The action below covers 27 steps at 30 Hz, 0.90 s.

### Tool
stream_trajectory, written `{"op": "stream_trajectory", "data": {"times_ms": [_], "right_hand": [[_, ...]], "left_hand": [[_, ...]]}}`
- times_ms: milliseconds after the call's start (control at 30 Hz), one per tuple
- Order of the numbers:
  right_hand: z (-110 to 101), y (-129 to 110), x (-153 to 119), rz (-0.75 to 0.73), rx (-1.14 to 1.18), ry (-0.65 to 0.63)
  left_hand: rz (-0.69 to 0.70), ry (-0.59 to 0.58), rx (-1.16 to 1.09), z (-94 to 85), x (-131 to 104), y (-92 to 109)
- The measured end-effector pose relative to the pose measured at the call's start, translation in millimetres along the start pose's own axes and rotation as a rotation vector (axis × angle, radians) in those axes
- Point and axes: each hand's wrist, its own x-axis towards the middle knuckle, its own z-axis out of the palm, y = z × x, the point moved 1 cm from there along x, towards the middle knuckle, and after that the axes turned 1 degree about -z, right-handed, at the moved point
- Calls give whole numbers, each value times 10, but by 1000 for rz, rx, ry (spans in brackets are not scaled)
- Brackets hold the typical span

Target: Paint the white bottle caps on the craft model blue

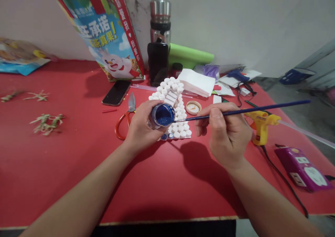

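Tilted toward me, a small jar of blue paint (164,115) is gripped in my left hand (141,125). My right hand (227,136) pinches a blue-handled paintbrush (243,111), its tip at the jar's right rim. Beneath and behind the jar lies a model covered with white round pieces (180,127), with a small stair-like strip near its top. A couple of pieces at its lower left edge show blue paint. The jar and left hand hide part of the model. A round lid (193,107) lies just right of it.
Orange-handled scissors (120,127) and a phone (116,92) lie left of the model. On the right are a yellow glue gun (261,125) with a cord and a purple power strip (303,169). A steel thermos (160,19), a printed bag (112,38) and white paper (197,82) stand behind.
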Motion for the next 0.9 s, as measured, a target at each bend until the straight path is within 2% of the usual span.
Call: {"op": "stream_trajectory", "data": {"times_ms": [167,333,467,900], "right_hand": [[-14,3,18,3,26,53],[16,110,12,86,15,-129],[46,190,-27,85,-41,-240],[91,214,-79,64,-77,-335]], "left_hand": [[-10,71,-36,11,-8,-50],[-41,194,-71,16,4,-111],[-41,256,-73,0,14,-147],[-24,263,-67,0,21,-158]]}}
